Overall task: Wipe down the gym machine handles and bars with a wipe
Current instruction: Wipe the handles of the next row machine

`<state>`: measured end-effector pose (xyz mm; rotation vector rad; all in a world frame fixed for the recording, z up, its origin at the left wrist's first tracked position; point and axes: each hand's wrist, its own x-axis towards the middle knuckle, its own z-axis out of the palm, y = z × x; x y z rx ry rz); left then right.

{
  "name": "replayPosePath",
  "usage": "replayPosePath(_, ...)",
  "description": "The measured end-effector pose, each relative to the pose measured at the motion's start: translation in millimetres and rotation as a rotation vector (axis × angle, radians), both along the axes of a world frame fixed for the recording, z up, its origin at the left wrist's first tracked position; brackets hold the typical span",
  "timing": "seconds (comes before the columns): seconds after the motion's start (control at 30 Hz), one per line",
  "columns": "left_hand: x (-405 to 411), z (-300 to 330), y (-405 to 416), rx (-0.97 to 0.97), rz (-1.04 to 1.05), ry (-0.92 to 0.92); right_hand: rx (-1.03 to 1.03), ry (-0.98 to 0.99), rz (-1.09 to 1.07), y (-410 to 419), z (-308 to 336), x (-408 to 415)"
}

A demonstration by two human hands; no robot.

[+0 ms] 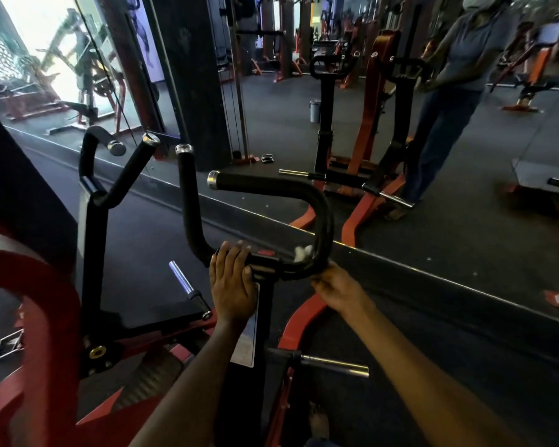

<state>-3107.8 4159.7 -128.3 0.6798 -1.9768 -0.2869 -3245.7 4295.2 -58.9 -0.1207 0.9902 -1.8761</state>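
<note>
Two bare hands work on one black curved handle bar (320,221). The left hand (231,282) lies over the bar's junction, its grip curled round it. The right hand (331,282) wraps the bend from beneath, holding one white wipe (304,253) against it. Four chrome-capped grips rise from the red-framed machine (39,333). Beyond, a wall mirror (465,140) reflects machine and person.
</note>
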Motion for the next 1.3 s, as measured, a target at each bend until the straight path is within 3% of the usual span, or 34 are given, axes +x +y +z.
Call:
replayPosePath(0.1, 1, 2, 1, -0.006, -0.003, -0.002, -0.093, 0.000, 0.094, 3, -1, -5)
replayPosePath(0.23, 2, 1, 1, 0.003, -0.010, -0.006, 0.067, 0.119, 0.302, 4, -17, -12)
replayPosePath(0.33, 1, 1, 0, 0.001, -0.011, -0.017, 0.178, 0.277, 0.259, 5, 9, -46)
replayPosePath(0.47, 2, -1, -2, 0.011, -0.013, -0.016, 0.141, 0.539, 0.077, -14, 61, -87)
replayPosePath(0.53, 1, -1, -1, 0.018, -0.011, -0.018, 0.186, 0.820, -0.024, -32, 80, -80)
replayPosePath(0.67, 2, 1, 0, 0.026, -0.007, -0.015, 0.246, 1.726, -0.242, -45, 89, -45)
replayPosePath(0.73, 2, -1, -1, 0.023, -0.004, -0.025, 0.272, 1.970, -0.310, -25, 71, -41)
replayPosePath(0.83, 1, -4, -2, 0.007, 0.008, -0.040, 0.360, 1.967, -0.172, 29, 37, -20)
replayPosePath(0.93, 2, -3, -2, -0.006, 0.013, -0.031, 0.275, 2.044, 0.022, 52, 28, 13)
replayPosePath(1.0, 2, -2, -1, -0.032, 0.011, -0.029, 0.237, 2.018, -0.033, 32, 46, 11)
replayPosePath(1.07, 2, 0, -1, -0.030, 0.008, -0.023, 0.350, 2.040, -0.221, 5, 64, -10)
replayPosePath(1.3, 7, -8, 3, 0.020, -0.011, -0.049, 0.348, 2.342, -0.130, 24, 18, -9)
